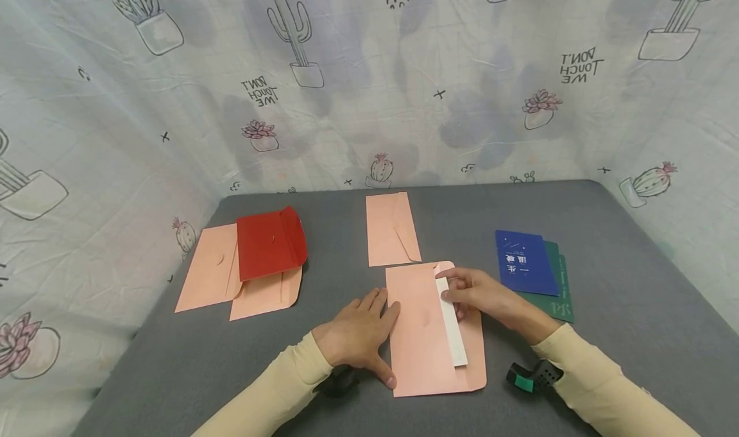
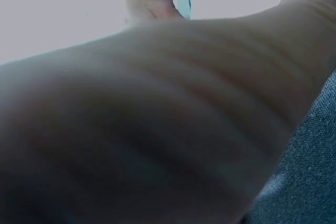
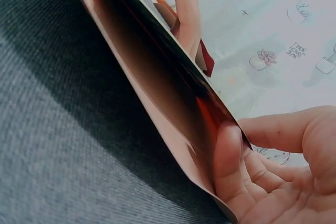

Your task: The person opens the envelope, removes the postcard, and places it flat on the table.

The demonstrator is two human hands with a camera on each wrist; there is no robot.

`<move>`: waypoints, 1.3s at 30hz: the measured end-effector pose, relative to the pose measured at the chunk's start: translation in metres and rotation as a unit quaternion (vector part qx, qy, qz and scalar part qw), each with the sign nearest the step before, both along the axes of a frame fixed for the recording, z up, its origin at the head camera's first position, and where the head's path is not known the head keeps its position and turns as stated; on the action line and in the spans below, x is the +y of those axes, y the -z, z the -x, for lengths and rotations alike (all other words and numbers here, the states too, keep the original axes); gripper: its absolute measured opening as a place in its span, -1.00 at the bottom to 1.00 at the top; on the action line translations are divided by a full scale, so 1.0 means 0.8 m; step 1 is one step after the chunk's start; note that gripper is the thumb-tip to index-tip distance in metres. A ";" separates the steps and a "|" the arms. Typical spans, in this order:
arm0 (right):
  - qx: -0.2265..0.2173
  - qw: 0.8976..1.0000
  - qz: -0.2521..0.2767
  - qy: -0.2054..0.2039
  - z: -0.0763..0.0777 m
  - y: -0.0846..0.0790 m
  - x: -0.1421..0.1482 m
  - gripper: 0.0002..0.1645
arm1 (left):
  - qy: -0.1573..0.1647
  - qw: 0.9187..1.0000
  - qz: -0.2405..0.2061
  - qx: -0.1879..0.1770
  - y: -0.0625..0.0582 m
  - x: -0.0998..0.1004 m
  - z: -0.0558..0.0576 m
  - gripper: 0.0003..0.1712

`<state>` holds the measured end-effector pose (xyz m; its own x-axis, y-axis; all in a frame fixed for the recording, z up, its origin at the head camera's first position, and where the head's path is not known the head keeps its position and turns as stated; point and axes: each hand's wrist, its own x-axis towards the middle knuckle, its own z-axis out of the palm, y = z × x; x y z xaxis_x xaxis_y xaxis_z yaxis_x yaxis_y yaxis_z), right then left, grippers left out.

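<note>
A pink envelope (image 1: pixel 418 334) lies in front of me, its mouth and rounded flap on the right. A white card (image 1: pixel 451 325) shows as a narrow strip along that mouth. My left hand (image 1: pixel 360 331) rests at the envelope's left edge, thumb and fingers spread. At the mouth's upper end, my right hand (image 1: pixel 476 292) pinches the envelope's edge. The right wrist view shows one digit of the right hand (image 3: pixel 283 166) inside the gaping mouth and another outside it. A dark surface lines the upper side inside. The left hand (image 2: pixel 157 124) blurs across the left wrist view.
Another pink envelope (image 1: pixel 392 231) lies just beyond. On the left, a red envelope (image 1: pixel 268 248) lies across two pink envelopes (image 1: pixel 202 273). A blue card (image 1: pixel 525 264) overlaps a green card (image 1: pixel 560 302) on the right. Patterned cloth (image 1: pixel 369 84) hangs behind the grey table (image 1: pixel 335 231).
</note>
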<state>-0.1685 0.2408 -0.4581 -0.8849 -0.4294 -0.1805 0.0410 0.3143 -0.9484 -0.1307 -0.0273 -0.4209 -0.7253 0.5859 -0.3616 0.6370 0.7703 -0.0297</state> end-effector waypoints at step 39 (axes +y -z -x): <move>0.004 0.999 -0.033 0.028 -0.002 0.001 -0.006 -0.33 | 0.003 1.000 0.015 0.004 0.000 0.000 -0.002 0.47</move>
<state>-0.1668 0.2360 -0.4585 -0.9091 -0.3662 -0.1987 0.0523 0.3729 -0.9264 -0.1289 -0.0269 -0.4209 -0.7244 0.5794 -0.3735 0.6413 0.7652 -0.0567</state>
